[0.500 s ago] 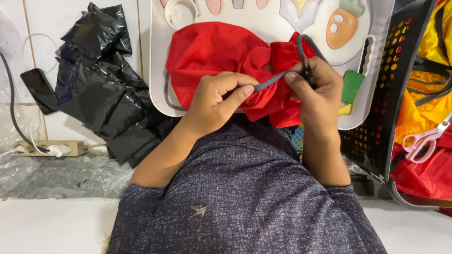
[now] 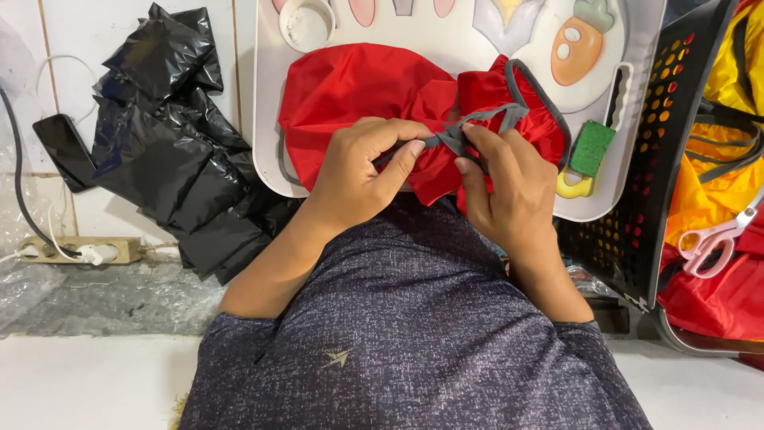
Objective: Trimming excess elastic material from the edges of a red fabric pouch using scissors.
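Note:
A bunched red fabric piece (image 2: 358,87) with grey trim lies on a white tray table (image 2: 267,119) in front of me. My left hand (image 2: 358,171) pinches a grey strap (image 2: 454,137) at its left end, thumb against fingers. My right hand (image 2: 505,187) grips the same strap just to the right, where it loops up toward the red cloth's grey edge (image 2: 525,87). Both hands meet over the near edge of the fabric.
Crumpled black plastic bags (image 2: 171,151) lie left on the tiled floor, with a power strip (image 2: 76,249) below them. A black perforated basket (image 2: 660,167) stands right, holding yellow and red cloth and pink-handled scissors (image 2: 716,239). A green sponge tool (image 2: 590,151) rests on the tray.
The grey strap was stretched straight between my hands; now it is bent into a loop near my right fingers, and both hands have drawn closer together.

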